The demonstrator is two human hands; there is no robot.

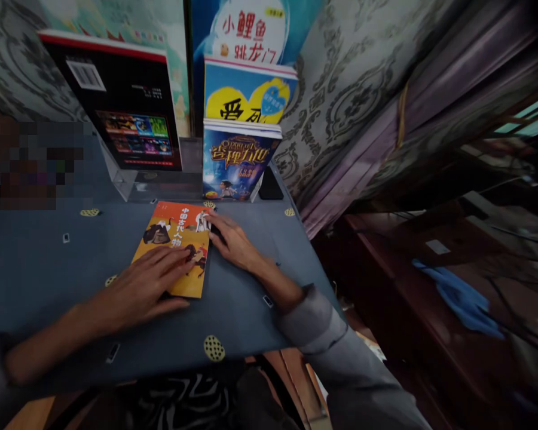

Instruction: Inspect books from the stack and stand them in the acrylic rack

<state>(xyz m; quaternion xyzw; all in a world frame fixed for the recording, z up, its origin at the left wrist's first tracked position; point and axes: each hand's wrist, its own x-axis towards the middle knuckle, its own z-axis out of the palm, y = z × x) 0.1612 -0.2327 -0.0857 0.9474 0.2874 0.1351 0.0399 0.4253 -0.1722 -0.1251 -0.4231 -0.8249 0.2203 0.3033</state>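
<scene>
An orange and yellow book (173,230) with Chinese lettering and painted figures lies closed on the blue-grey tablecloth (246,304). Across its lower left part rests my left hand (150,283), fingers stretched out flat on the cover. My right hand (233,242) is at the upper right edge of the same book, its fingertips touching the cover's side and the thumb a little apart from the fingers. Neither hand is wrapped round the book.
Behind the book, a clear stand (150,188) holds a black book (125,107), a dark blue book (235,161) and a yellow-and-blue book (251,89). A black phone (271,184) lies beside the stand. Right of the table edge hang purple curtains (367,149); a blue cloth (459,298) lies beyond.
</scene>
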